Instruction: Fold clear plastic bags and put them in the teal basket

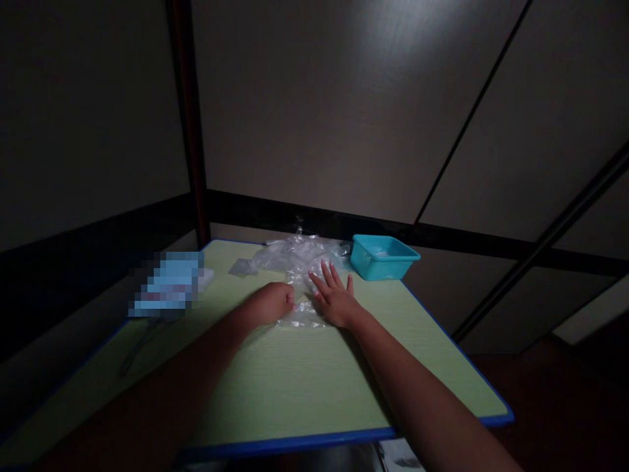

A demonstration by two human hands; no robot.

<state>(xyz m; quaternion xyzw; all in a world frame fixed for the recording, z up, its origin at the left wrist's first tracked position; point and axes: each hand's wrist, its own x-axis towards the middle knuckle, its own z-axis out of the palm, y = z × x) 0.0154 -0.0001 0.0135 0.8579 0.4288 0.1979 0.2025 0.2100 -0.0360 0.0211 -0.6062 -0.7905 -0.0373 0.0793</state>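
Note:
A clear plastic bag (303,316) lies flat on the table between my two hands. My left hand (268,303) is closed at the bag's left edge, its fingertips curled in and partly hidden. Fingers spread, my right hand (337,301) rests palm down on the right side of the same plastic. Just beyond my hands is a crumpled heap of clear plastic bags (295,252); where one piece ends and another begins is hard to make out.
A turquoise basket (386,262) stands at the table's far right edge, with something clear inside. A blurred-out light blue item (170,285) lies at the left edge. The light green table (289,387) has a blue rim, and panelled walls (314,118) rise behind it.

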